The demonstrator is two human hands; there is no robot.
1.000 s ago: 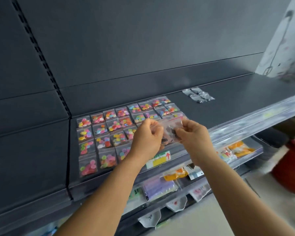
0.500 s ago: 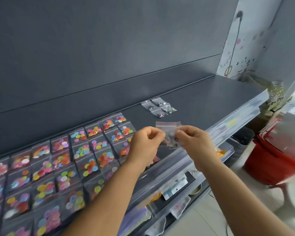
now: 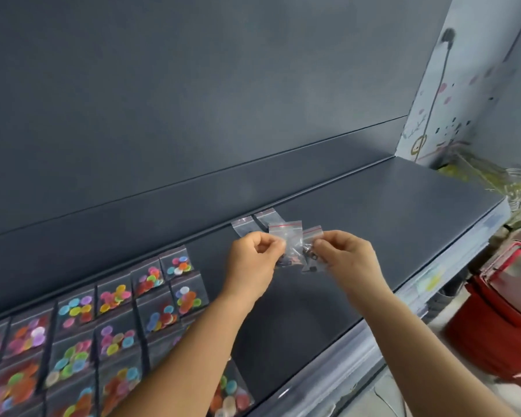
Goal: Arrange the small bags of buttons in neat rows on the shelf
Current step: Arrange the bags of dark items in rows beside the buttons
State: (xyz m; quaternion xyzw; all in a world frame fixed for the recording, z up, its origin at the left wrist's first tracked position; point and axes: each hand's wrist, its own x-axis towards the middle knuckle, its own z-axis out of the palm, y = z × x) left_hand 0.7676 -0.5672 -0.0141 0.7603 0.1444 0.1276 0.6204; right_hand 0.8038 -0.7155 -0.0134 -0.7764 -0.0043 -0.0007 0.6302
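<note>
Above the dark grey shelf [image 3: 388, 224], my left hand [image 3: 253, 260] pinches a small clear bag with a red zip line [image 3: 286, 236], holding dark buttons. My right hand [image 3: 346, 257] pinches a second such bag [image 3: 312, 251] beside it. Behind my hands, two more clear bags [image 3: 254, 222] lie flat at the shelf's back edge. Rows of bags with coloured buttons [image 3: 109, 320] cover the left part of the shelf.
The shelf's right half is bare up to its clear plastic front rail [image 3: 451, 272]. A patterned wall panel [image 3: 451, 94] closes the right end. A red bucket [image 3: 500, 326] stands on the floor at the right, below the shelf.
The view has swung right, so the coloured rows slid left. My hands moved toward the clear bags at the back, and the two held bags have drawn slightly apart.
</note>
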